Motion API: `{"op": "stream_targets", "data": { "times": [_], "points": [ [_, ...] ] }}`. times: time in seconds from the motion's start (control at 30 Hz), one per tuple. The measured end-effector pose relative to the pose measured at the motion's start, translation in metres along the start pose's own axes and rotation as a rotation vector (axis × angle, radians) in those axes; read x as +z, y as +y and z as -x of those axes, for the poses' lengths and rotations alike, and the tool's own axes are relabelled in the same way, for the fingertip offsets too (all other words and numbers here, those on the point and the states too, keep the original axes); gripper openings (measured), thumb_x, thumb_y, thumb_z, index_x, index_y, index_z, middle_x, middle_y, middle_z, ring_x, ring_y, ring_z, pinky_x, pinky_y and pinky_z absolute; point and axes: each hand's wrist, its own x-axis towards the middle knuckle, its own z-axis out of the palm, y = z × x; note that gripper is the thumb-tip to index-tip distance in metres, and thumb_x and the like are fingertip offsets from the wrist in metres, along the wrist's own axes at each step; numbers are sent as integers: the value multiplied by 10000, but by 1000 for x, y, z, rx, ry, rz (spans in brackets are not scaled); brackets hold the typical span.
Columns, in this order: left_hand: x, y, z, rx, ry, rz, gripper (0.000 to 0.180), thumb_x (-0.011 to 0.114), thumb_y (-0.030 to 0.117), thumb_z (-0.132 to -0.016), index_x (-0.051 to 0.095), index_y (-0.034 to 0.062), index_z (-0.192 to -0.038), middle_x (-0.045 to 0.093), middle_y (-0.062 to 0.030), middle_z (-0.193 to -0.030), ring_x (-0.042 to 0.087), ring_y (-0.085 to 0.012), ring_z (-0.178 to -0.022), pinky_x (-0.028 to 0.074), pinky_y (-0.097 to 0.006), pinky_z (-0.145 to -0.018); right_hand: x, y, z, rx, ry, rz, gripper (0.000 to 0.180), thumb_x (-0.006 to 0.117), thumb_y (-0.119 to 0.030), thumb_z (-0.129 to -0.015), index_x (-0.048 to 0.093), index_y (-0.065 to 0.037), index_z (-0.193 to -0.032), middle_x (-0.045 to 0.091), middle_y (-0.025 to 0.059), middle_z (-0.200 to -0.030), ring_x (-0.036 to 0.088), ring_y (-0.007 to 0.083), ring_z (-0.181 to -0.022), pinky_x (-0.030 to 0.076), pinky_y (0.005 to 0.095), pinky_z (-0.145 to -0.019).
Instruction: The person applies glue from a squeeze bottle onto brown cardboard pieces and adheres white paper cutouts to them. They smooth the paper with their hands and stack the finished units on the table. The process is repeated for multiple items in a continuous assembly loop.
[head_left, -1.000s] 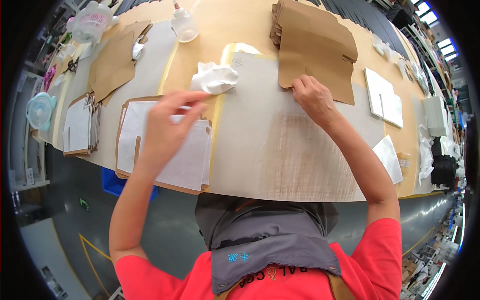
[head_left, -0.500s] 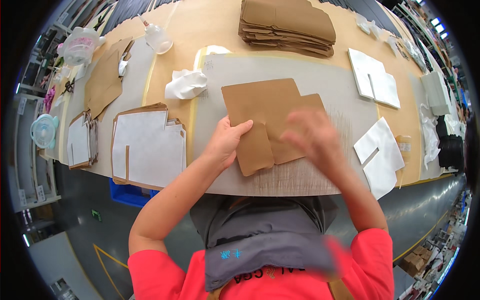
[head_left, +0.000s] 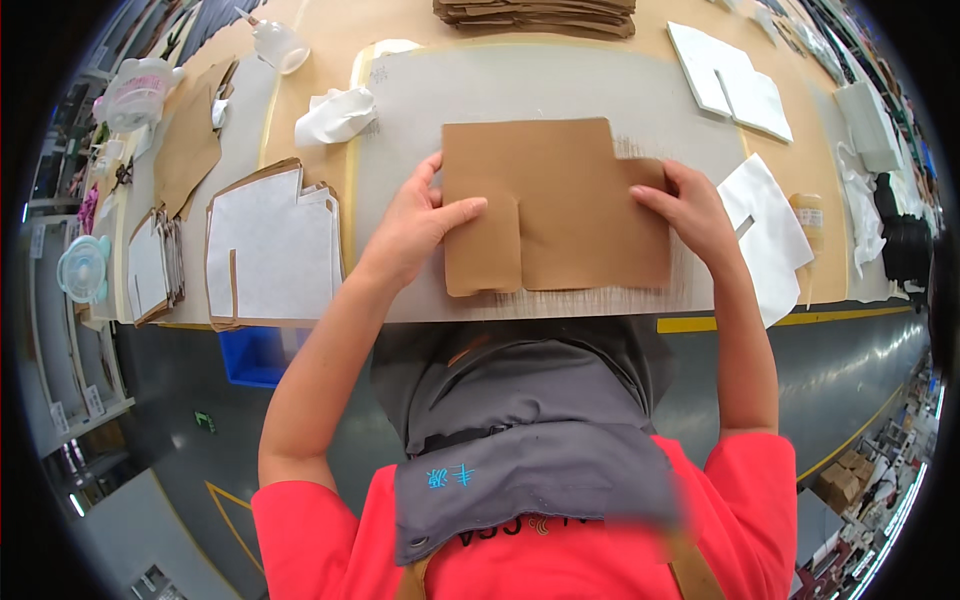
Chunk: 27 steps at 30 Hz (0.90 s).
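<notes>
A: Bench status, left to right?

B: Far left: clear plastic lidded container (head_left: pixel 80 268), then a small stack of white-faced pieces (head_left: pixel 152 270). Next, a bigger stack of white-faced, brown-backed cut panels (head_left: pixel 268 245), notched top corner. Brown sheet (head_left: pixel 188 140) lies behind it. Crumpled white cloth (head_left: pixel 335 115) sits at the grey work mat's (head_left: pixel 560 85) top left corner.

A: Hands?

B: Left hand (head_left: pixel 415 225) is on the left edge of the brown cut panel (head_left: pixel 560 205). Thumb lies flat on top, pointing right; fingers curl at the edge. Looks like a pinch grip, underside hidden. Right hand (head_left: pixel 690 210) is on the panel's right edge, fingers spread over the top face, pressing or gripping the edge. Can't tell if anything wraps under.

A: Panel position?

B: Flat on the grey mat, centre, near the bench's front edge. Stepped top right corner, short slit up from the bottom edge.

A: Further right?

B: White fabric piece (head_left: pixel 775 235) just beside the right hand. White cut sheets (head_left: pixel 730 80) behind it. Stack of brown panels (head_left: pixel 535 15) at top centre, well apart from the hands.
</notes>
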Motion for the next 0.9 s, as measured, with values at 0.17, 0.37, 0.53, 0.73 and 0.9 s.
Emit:
{"op": "stream_targets", "data": {
  "times": [0.17,0.37,0.53,0.73,0.9],
  "points": [
    [8,-11,15,198,81,-446,838,779,99,-852,314,58,-1548,636,-66,-934,647,-132,-807,534,-283,-761,10,18,42,44,69,-113,322,759,-229,-862,598,46,-907,607,157,-723,549,227,-636,472,336,-631],
    [17,-9,22,296,178,-757,799,811,103,-802,429,109,-1503,552,-53,-877,586,-136,-683,509,-287,-670,13,1,46,-2,165,24,317,762,-196,-858,580,43,-959,617,183,-742,611,294,-671,488,387,-643],
    [25,-6,23,384,273,-1103,711,824,130,-783,518,79,-1423,595,-136,-1086,622,-264,-931,525,-399,-810,16,6,46,-107,279,156,381,787,-195,-830,598,-6,-1103,639,168,-953,644,348,-874,513,411,-761],
    [40,-7,18,813,55,-1243,626,714,272,-900,490,130,-1467,440,-151,-1486,418,-344,-1381,362,-481,-1121,-90,72,36,-225,830,603,611,845,-291,-788,557,-32,-1261,599,144,-1166,557,337,-1127,449,423,-981],
    [60,-24,-9,791,-223,-1442,640,540,443,-988,394,161,-1543,286,-128,-1632,246,-312,-1515,153,-529,-1231,-203,177,57,344,584,85,679,702,-493,-919,524,21,-1326,610,137,-1268,613,229,-1107,470,328,-958]
  ]
}}
